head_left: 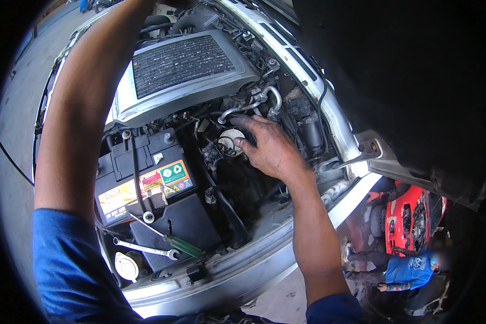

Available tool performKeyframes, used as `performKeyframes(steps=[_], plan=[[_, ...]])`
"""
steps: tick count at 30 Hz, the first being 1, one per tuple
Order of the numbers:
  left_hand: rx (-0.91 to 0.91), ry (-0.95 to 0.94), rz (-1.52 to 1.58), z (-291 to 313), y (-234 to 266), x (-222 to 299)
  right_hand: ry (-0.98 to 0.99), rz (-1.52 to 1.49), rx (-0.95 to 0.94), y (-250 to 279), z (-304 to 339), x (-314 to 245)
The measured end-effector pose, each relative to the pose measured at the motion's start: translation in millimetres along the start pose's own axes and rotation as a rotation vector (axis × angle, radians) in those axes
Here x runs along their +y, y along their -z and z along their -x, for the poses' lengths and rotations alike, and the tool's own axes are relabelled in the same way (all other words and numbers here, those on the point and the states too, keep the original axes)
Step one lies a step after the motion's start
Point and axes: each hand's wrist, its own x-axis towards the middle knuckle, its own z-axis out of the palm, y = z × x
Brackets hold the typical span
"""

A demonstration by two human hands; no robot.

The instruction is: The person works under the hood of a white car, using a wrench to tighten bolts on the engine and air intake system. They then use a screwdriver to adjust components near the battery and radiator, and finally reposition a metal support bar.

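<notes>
My right hand (272,148) reaches into the engine bay. Its thumb and fingers curl round the right side of a whitish round canister (231,141), and some fingertips are hidden. Small hoses and a connector (213,151) lie against the canister's left side. A bent metal pipe (276,97) runs just beyond my fingers. My left arm (78,113) stretches up across the left side, and its hand is mostly cut off at the top edge, so the fingers do not show. Left of the canister sits a black car battery (140,156) under a hold-down bar.
A combination wrench (146,248) and a green-handled screwdriver (182,245) lie near the battery, beside a whitish reservoir cap (127,267). Beyond stands a finned intercooler (183,62). The raised hood (394,70) hangs at right. A person in blue (410,270) is near a red car (407,218).
</notes>
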Motion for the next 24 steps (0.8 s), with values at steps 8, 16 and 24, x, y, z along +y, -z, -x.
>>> performKeyframes(steps=[8, 16, 24], plan=[[0.366, 0.451, 0.493, 1.4, 51.6, 32.0, 0.052, 0.077, 0.051, -2.6, 4.1, -0.1], [-0.051, 0.583, 0.854, -7.4, 1.2, 13.9, 0.033, 0.017, 0.001, 2.0, 2.6, -4.2], [0.471, 0.605, 0.725, 37.1, 45.4, 62.1, 0.068, 0.025, -0.021, 0.6, 2.5, -1.0]])
